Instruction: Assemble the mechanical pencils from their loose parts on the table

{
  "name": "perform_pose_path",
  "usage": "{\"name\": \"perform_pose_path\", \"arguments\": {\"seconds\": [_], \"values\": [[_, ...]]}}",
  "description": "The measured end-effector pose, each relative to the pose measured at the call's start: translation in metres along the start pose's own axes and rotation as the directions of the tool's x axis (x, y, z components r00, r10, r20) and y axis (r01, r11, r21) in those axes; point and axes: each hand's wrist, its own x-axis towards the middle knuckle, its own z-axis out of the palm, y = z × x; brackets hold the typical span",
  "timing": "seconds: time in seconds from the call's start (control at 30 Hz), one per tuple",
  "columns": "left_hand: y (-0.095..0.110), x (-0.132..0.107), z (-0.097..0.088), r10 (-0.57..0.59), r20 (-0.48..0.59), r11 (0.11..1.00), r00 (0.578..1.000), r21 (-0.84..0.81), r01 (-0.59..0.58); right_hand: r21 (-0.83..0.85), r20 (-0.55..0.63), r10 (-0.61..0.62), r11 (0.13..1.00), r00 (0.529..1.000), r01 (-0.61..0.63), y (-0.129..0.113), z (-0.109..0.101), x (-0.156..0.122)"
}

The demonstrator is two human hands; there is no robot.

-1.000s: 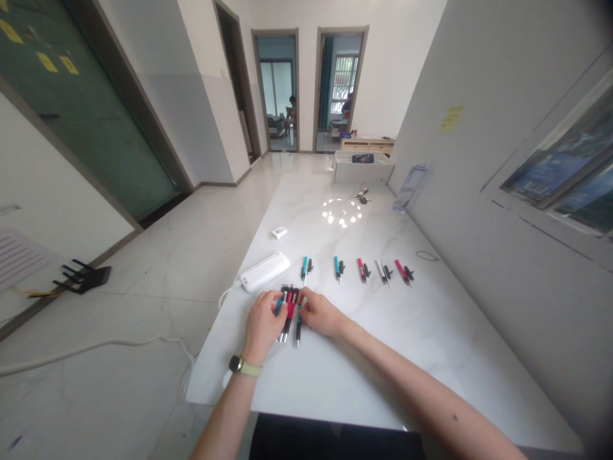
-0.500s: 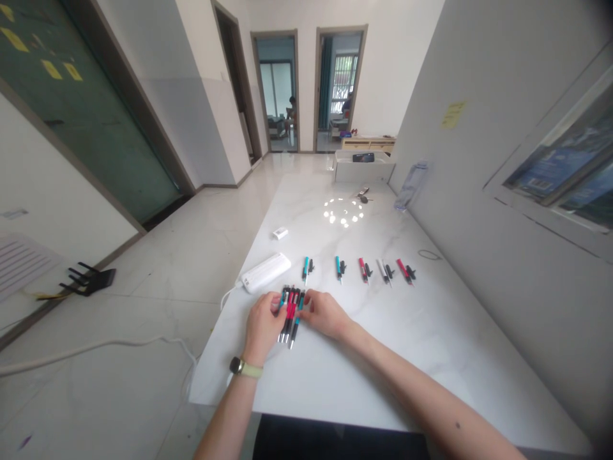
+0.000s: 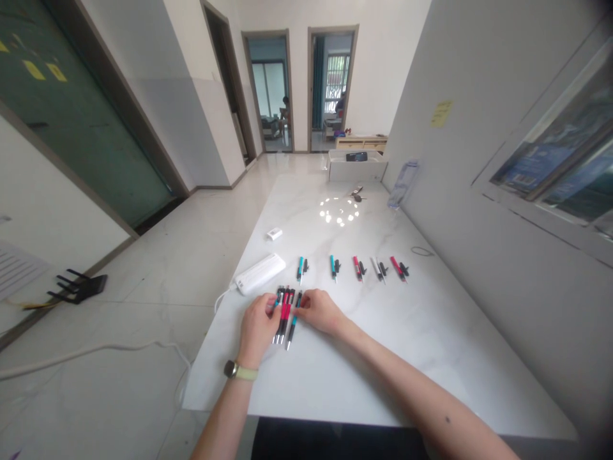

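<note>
My left hand (image 3: 259,319), with a watch (image 3: 232,369) on its wrist, curls round the left side of a row of several pens (image 3: 285,311) in red, blue and black with silver tips. To the right, my right hand (image 3: 320,311) pinches a single blue and black pen (image 3: 294,321), which lies slightly apart from the row and tilted. Beyond the hands, taken-apart pens lie in a spaced line: two with blue barrels (image 3: 332,265), two with red barrels (image 3: 357,266) and one with a white barrel (image 3: 376,267), each beside its black part.
A white power strip (image 3: 260,273) with a cable lies left of the pens, a small white adapter (image 3: 274,234) behind it. Farther back are keys (image 3: 357,194) and a white box (image 3: 357,169). A dark loop (image 3: 422,252) lies near the right wall.
The blue pen in my right hand has separated a little to the right from the row, leaving a narrow gap. The whole view has shifted slightly.
</note>
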Motion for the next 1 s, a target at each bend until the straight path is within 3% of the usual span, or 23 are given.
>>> {"name": "perform_pose_path", "arguments": {"seconds": [0.27,0.57,1.0], "values": [[0.002,0.0,0.0,-0.002,0.012,1.0,1.0,0.017,0.001,0.212,0.138,0.089,0.97,0.986,-0.117,-0.001,0.002,0.002],[0.004,-0.001,0.001,-0.001,0.016,0.999,1.0,0.042,0.0,0.18,0.092,0.113,0.975,0.989,-0.129,-0.002,0.006,0.004],[0.0,-0.002,0.003,0.026,0.031,0.994,0.999,0.101,-0.029,0.328,0.212,0.104,0.929,0.972,-0.171,0.019,0.004,0.012]]}}
